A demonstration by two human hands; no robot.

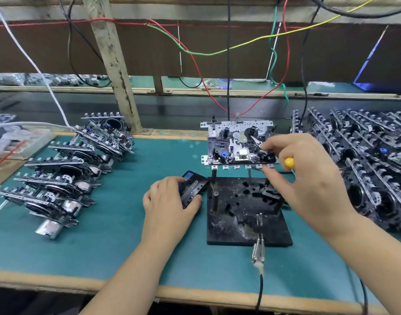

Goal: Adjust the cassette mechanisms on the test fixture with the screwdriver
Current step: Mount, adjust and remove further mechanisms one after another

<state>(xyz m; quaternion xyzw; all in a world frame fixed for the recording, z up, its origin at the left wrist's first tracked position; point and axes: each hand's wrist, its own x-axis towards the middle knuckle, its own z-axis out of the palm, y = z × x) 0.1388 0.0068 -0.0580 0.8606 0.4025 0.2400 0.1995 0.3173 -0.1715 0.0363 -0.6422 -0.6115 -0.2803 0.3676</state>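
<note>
Seemingly midway, stacked metal mechanisms (365,155) wait right of the black slotted fixture base (245,214), whose mounted silver cassette mechanism (238,142) the right hand (308,178) pinches, yellow-handled screwdriver (289,162) palmed, left hand (170,203) gripping a black cassette (192,185).

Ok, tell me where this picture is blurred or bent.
Head view: straight bench edge and back rail bow from the wide lens; stacked mechanisms at far right smear; fixture, mounted mechanism and both hands are fairly sharp; lighting even, little glare.
</note>
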